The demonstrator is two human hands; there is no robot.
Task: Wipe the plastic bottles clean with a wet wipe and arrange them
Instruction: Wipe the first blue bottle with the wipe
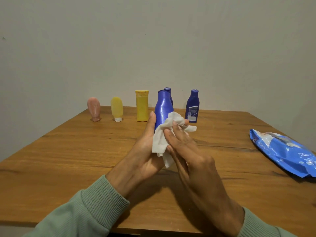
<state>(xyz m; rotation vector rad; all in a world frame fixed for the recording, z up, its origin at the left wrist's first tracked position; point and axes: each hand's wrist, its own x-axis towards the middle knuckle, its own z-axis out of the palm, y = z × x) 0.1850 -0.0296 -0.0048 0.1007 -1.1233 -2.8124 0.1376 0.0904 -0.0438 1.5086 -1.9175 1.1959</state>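
Observation:
My left hand [145, 151] grips a large blue plastic bottle [163, 108], held up above the middle of the wooden table [68, 151]. My right hand [191, 154] presses a crumpled white wet wipe [164, 134] against the bottle's lower body, fingers wrapped over the wipe. Along the back of the table stand a pink tube [94, 108], a yellow tube [117, 108], a yellow bottle [142, 106] and a blue bottle with a label [192, 106]. Another blue bottle [168, 90] is mostly hidden behind the held one.
A blue pack of wet wipes [283, 151] lies at the table's right edge. A plain wall rises directly behind the row of bottles. The table's front edge runs just beneath my green sleeves.

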